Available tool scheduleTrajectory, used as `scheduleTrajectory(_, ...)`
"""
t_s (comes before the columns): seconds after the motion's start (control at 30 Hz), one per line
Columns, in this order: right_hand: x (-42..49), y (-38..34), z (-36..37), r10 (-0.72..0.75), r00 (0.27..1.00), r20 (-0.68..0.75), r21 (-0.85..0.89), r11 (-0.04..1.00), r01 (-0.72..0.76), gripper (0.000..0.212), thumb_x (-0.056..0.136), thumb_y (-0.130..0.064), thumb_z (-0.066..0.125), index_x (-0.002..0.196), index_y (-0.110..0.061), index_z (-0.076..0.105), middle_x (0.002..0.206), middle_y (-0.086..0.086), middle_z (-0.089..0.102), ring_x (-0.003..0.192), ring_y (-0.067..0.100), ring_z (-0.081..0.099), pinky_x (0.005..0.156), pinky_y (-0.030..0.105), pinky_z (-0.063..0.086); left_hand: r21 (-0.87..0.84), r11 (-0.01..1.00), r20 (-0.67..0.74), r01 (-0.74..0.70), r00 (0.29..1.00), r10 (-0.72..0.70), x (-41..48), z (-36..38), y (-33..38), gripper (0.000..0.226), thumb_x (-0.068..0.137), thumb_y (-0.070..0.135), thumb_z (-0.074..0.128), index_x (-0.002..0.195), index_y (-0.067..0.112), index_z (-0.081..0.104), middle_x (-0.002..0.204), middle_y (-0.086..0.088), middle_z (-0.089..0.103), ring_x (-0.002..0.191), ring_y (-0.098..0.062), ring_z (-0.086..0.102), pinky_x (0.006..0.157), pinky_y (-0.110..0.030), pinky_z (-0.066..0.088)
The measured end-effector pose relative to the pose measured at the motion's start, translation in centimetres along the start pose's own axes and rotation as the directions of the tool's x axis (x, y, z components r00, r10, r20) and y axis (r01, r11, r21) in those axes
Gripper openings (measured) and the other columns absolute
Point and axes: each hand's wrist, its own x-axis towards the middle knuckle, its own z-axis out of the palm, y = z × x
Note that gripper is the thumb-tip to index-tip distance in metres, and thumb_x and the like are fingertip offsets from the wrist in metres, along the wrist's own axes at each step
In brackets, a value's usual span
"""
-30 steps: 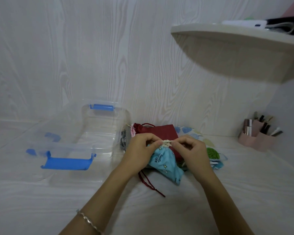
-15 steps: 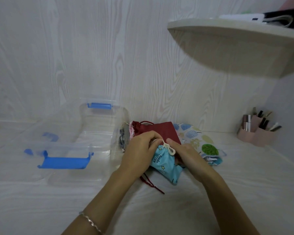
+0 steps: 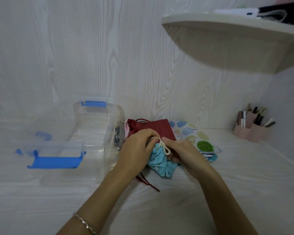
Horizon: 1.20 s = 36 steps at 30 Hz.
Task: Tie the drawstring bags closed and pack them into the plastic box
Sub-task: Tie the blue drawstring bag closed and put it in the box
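A small light-blue drawstring bag with a white cord lies in front of me between both hands. My left hand grips the gathered neck of the bag. My right hand pinches the white cord beside it. Behind them lie a dark red bag, a leaf-print bag and a pink and grey bag. The clear plastic box with blue latches stands open to the left, with nothing visible inside.
The box's clear lid with a blue clasp lies left of the box. A pink organiser with cosmetics stands at the right wall. A white shelf juts out overhead at upper right. A dark red cord trails toward me.
Both hands have come lower and closer together over the blue bag's neck. The white cord now shows a loop at the neck, and my right hand has dropped beside it.
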Motion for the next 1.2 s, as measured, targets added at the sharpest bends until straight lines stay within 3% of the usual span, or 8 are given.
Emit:
scheduleTrajectory(0.1, 0.0, 0.0, 0.1, 0.003, 0.999, 0.032, 0.060, 0.998, -0.005, 0.068, 0.069, -0.056, 0.073, 0.091, 0.007, 0.066, 0.077, 0.015, 0.050, 0.068, 0.022, 0.044, 0.058, 0.025, 0.033, 0.012, 1.000, -0.012, -0.015, 1.000, 0.015, 0.0, 0.0, 0.1, 0.011, 0.093, 0.024, 0.055, 0.092, 0.023, 0.066, 0.085, 0.013, 0.064, 0.082, -0.002, 0.059, 0.076, -0.030, 0.050)
scheduleTrajectory(0.2, 0.0, 0.0, 0.2, 0.023, 0.998, 0.065, 0.095, 0.995, -0.029, 0.057, 0.077, -0.052, 0.071, 0.088, 0.004, 0.067, 0.078, 0.015, 0.051, 0.068, 0.020, 0.045, 0.059, 0.026, 0.033, 0.022, 0.999, -0.008, -0.032, 0.999, 0.032, -0.1, 0.1, 0.1, 0.011, 0.094, 0.025, 0.055, 0.093, 0.023, 0.066, 0.086, 0.013, 0.064, 0.082, -0.003, 0.059, 0.076, -0.029, 0.050)
scheduleTrajectory(0.3, 0.1, 0.2, 0.2, 0.056, 0.995, 0.077, 0.169, 0.983, -0.068, 0.059, 0.082, -0.044, 0.071, 0.106, 0.010, 0.066, 0.095, 0.025, 0.061, 0.090, 0.030, 0.054, 0.081, 0.041, 0.047, 0.022, 0.998, 0.000, -0.051, 0.999, 0.051, -0.2, 0.0, 0.0, 0.010, 0.094, 0.025, 0.055, 0.094, 0.024, 0.066, 0.087, 0.013, 0.063, 0.083, -0.003, 0.058, 0.076, -0.029, 0.050)
scheduleTrajectory(0.43, 0.2, 0.1, 0.2, 0.107, 0.990, 0.087, 0.317, 0.940, -0.130, 0.034, 0.086, -0.019, 0.066, 0.107, 0.007, 0.068, 0.109, 0.025, 0.065, 0.102, 0.033, 0.059, 0.105, 0.050, 0.042, 0.024, 0.997, 0.013, -0.067, 0.998, 0.067, -0.2, 0.0, 0.1, 0.010, 0.093, 0.023, 0.057, 0.096, 0.023, 0.067, 0.089, 0.012, 0.063, 0.084, -0.004, 0.059, 0.078, -0.031, 0.050)
scheduleTrajectory(0.7, 0.5, 0.1, 0.4, 0.062, 0.997, -0.035, 0.234, 0.971, -0.052, 0.013, 0.083, -0.015, 0.071, 0.075, -0.006, 0.074, 0.068, 0.010, 0.056, 0.058, 0.013, 0.047, 0.056, 0.024, 0.035, 0.474, 0.868, -0.038, -0.147, 0.982, 0.187, 0.5, -1.3, 0.3, 0.008, 0.084, 0.029, 0.068, 0.087, 0.027, 0.075, 0.074, 0.008, 0.058, 0.074, -0.015, 0.054, 0.075, -0.035, 0.041)
scheduleTrajectory(0.87, 0.0, -0.7, 0.8, 0.032, 0.999, -0.040, 0.026, 0.999, -0.031, 0.033, 0.087, -0.020, 0.068, 0.054, -0.016, 0.064, 0.050, 0.002, 0.046, 0.045, 0.009, 0.037, 0.042, 0.016, 0.030, 0.568, 0.820, -0.015, -0.065, 0.996, 0.089, 0.8, -1.4, 1.0, 0.016, 0.083, 0.027, 0.066, 0.068, 0.027, 0.073, 0.058, 0.007, 0.064, 0.057, -0.012, 0.057, 0.063, -0.029, 0.046)
scheduleTrajectory(1.0, -0.3, -2.0, 0.4, 0.025, 0.999, 0.030, -0.113, 0.993, -0.021, 0.042, 0.089, -0.023, 0.067, 0.048, -0.021, 0.060, 0.049, 0.001, 0.045, 0.042, 0.009, 0.035, 0.042, 0.018, 0.026, 0.408, 0.911, -0.050, -0.050, 0.996, 0.077, 0.8, -1.4, 1.7, 0.014, 0.088, 0.028, 0.062, 0.087, 0.028, 0.076, 0.075, 0.007, 0.068, 0.075, -0.012, 0.059, 0.069, -0.034, 0.052)
scheduleTrajectory(1.2, -0.4, -2.8, 0.6, 0.027, 0.988, 0.155, -0.275, 0.961, 0.017, 0.035, 0.086, -0.011, 0.068, 0.052, -0.020, 0.064, 0.048, -0.002, 0.053, 0.043, 0.007, 0.043, 0.043, 0.016, 0.033, -0.048, 0.999, 0.169, -0.010, 0.985, 0.018, 1.0, -0.8, 0.5, 0.024, 0.088, 0.017, 0.065, 0.109, 0.027, 0.073, 0.104, 0.009, 0.072, 0.093, 0.000, 0.063, 0.087, -0.024, 0.052)
